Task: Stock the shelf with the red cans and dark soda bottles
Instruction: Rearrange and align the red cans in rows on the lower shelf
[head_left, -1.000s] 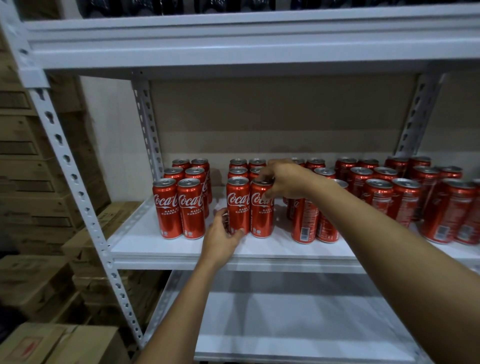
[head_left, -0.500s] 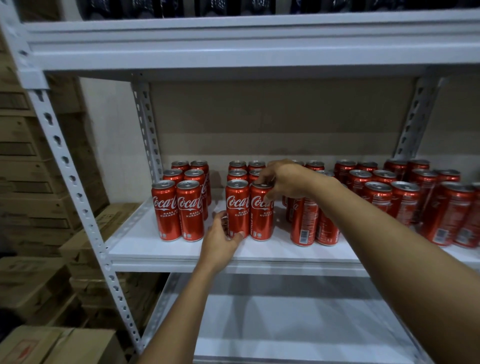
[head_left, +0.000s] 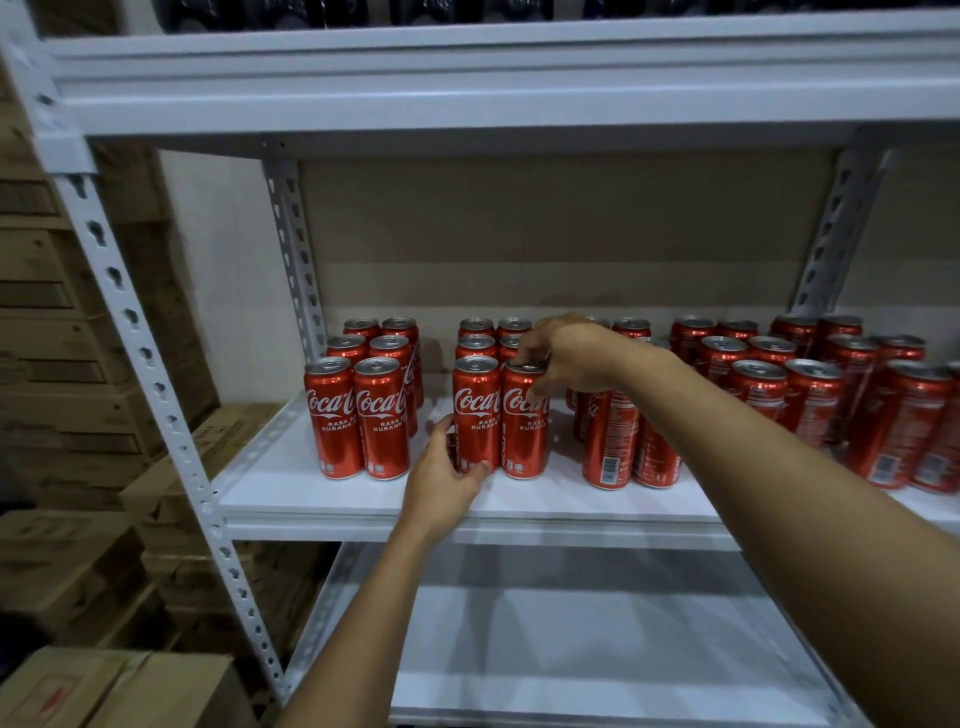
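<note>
Several red cans stand on the white middle shelf (head_left: 322, 499) in tidy double rows. My left hand (head_left: 444, 475) grips the bottom of the front left can (head_left: 475, 410) of the middle group, thumb and fingers curled round its base. My right hand (head_left: 563, 356) pinches the top rim of the front can beside it (head_left: 524, 431). A neat group of cans (head_left: 358, 415) stands further left, and loose unsorted cans (head_left: 810, 395) crowd the right side. Dark soda bottles (head_left: 291, 13) show only as bottoms on the top shelf.
The white lower shelf (head_left: 597, 639) lies below. A perforated white upright (head_left: 140, 343) frames the rack's left side. Stacked brown cardboard boxes (head_left: 67, 415) fill the left, with one box (head_left: 119, 691) at the bottom left corner.
Both hands stay on the same two front cans. The view has shifted slightly; the cans have barely moved.
</note>
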